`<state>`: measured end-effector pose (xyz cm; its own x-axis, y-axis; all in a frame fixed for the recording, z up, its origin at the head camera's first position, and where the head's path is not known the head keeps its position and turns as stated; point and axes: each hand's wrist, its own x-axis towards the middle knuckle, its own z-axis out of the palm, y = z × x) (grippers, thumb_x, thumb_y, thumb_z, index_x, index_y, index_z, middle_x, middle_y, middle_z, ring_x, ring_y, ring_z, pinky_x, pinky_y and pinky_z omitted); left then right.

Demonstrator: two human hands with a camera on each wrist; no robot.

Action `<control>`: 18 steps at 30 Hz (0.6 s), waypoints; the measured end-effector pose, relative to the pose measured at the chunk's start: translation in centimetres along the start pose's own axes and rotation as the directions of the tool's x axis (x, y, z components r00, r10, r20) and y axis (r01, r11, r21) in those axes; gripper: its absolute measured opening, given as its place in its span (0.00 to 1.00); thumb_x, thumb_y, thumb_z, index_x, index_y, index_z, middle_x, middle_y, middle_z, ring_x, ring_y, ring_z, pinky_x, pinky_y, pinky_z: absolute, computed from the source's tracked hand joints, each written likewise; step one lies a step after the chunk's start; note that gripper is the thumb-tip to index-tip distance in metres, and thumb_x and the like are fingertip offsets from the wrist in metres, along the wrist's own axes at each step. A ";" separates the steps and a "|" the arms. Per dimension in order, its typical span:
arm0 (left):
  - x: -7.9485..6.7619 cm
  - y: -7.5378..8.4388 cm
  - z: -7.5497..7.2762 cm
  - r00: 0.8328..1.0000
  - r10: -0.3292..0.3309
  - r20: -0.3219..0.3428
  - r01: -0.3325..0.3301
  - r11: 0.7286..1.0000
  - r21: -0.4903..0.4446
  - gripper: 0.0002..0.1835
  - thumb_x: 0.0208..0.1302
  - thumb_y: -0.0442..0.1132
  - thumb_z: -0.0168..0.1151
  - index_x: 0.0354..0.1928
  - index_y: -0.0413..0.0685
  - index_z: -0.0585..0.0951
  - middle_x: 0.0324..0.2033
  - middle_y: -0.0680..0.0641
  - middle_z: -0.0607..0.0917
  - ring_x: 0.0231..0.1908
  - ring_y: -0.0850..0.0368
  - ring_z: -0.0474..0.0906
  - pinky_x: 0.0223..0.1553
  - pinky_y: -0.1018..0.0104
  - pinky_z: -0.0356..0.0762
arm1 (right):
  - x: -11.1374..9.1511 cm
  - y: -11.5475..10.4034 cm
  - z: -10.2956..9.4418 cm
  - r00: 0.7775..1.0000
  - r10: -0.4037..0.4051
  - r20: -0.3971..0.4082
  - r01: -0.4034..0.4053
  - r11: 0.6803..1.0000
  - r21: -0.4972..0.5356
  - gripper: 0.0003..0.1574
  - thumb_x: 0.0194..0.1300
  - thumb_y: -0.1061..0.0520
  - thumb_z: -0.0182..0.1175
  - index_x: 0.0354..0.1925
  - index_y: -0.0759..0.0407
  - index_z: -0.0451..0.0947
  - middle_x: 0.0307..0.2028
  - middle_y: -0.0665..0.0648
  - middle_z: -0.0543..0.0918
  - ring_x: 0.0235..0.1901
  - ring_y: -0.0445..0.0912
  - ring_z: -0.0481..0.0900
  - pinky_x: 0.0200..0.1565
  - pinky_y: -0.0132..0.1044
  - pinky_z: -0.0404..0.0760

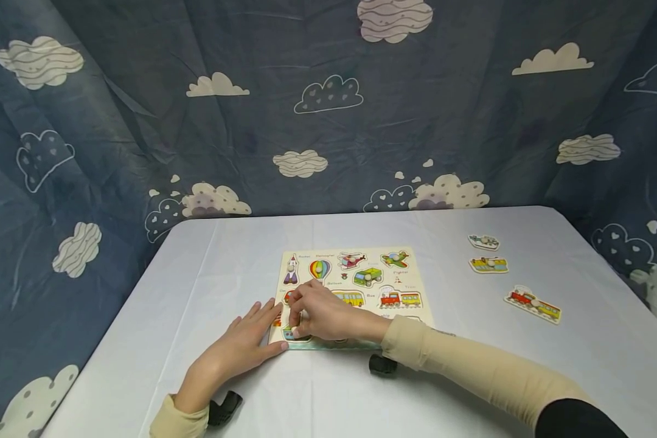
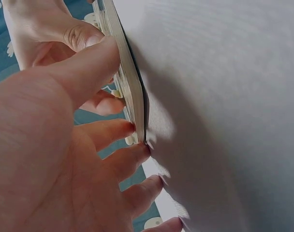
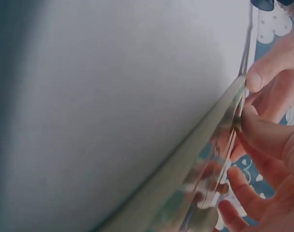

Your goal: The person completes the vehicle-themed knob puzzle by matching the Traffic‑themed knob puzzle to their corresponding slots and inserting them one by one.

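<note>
A wooden peg puzzle board [image 1: 356,347] printed with vehicles lies on the table. My right hand [image 1: 328,313] reaches over its lower left part, thumb and forefinger pinching the knob of a blue-green puzzle piece [image 1: 288,333]. The hand covers most of that piece, so its picture cannot be made out. At the board's left edge, my left hand [image 1: 246,340] rests with fingers spread and fairly straight. In the left wrist view its thumb [image 2: 96,65] touches the side of the board [image 2: 130,92].
On the table's right side lie three loose pieces: a red and yellow train [image 1: 533,305], a yellow piece [image 1: 489,265] and a small grey-white piece [image 1: 484,242]. Pieces on the board include a balloon [image 1: 320,269] and a green truck [image 1: 368,277]. A cloud-patterned curtain [image 1: 328,134] hangs behind.
</note>
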<state>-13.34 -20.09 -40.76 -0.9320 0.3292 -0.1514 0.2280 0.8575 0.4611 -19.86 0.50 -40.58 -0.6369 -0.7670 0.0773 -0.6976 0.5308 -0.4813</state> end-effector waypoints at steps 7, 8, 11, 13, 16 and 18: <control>0.0 0.0 0.0 1.000 -0.005 0.001 0.005 1.000 0.003 0.41 0.65 0.58 0.62 0.75 0.48 0.62 0.74 0.43 0.58 0.74 0.40 0.48 0.66 0.31 0.47 | 0.0 0.3 -0.4 0.999 -0.026 0.018 0.026 1.000 0.010 0.04 0.57 0.52 0.73 0.32 0.42 0.86 0.59 0.52 0.76 0.63 0.53 0.64 0.63 0.51 0.63; 0.0 0.0 0.0 1.000 -0.006 0.003 0.006 1.000 0.003 0.41 0.65 0.58 0.62 0.75 0.48 0.62 0.74 0.43 0.58 0.74 0.40 0.48 0.66 0.31 0.47 | 0.0 0.4 -0.5 0.999 -0.037 0.014 0.037 0.999 0.018 0.04 0.57 0.53 0.73 0.32 0.43 0.86 0.59 0.52 0.76 0.63 0.54 0.64 0.63 0.52 0.63; 0.1 0.1 0.0 1.000 -0.006 0.006 0.006 1.000 0.005 0.41 0.66 0.58 0.62 0.75 0.48 0.62 0.74 0.43 0.58 0.74 0.40 0.48 0.66 0.31 0.47 | -0.2 0.6 -0.9 0.998 -0.056 -0.009 0.056 0.998 0.040 0.05 0.57 0.54 0.73 0.35 0.45 0.87 0.59 0.54 0.76 0.62 0.54 0.64 0.62 0.52 0.64; 0.1 0.1 0.0 1.000 -0.004 0.006 0.004 1.000 0.008 0.41 0.66 0.58 0.62 0.75 0.48 0.62 0.74 0.43 0.58 0.74 0.40 0.48 0.66 0.31 0.47 | -0.4 0.7 -1.2 0.998 -0.060 -0.027 0.061 0.997 0.056 0.06 0.58 0.55 0.72 0.36 0.47 0.87 0.59 0.55 0.76 0.60 0.54 0.65 0.60 0.52 0.66; 0.1 0.0 0.0 1.000 -0.001 0.002 0.001 1.000 0.009 0.41 0.65 0.58 0.62 0.75 0.47 0.62 0.74 0.43 0.58 0.74 0.40 0.48 0.66 0.31 0.47 | -0.7 0.8 -1.8 0.998 -0.042 -0.052 0.046 0.996 0.078 0.08 0.59 0.56 0.71 0.39 0.47 0.87 0.60 0.57 0.75 0.61 0.55 0.64 0.60 0.51 0.67; 0.1 0.0 0.0 1.000 -0.003 0.001 0.003 1.000 0.006 0.41 0.65 0.58 0.63 0.75 0.48 0.62 0.74 0.43 0.58 0.74 0.40 0.48 0.66 0.31 0.47 | -1.1 0.9 -2.1 0.997 -0.028 -0.071 0.035 0.995 0.098 0.08 0.60 0.57 0.71 0.40 0.48 0.87 0.60 0.57 0.75 0.62 0.54 0.64 0.60 0.51 0.67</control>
<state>-13.42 -20.04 -40.80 -0.9325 0.3269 -0.1536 0.2268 0.8610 0.4553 -20.48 2.58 -39.24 -0.6388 -0.7542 0.1522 -0.6836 0.4657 -0.5620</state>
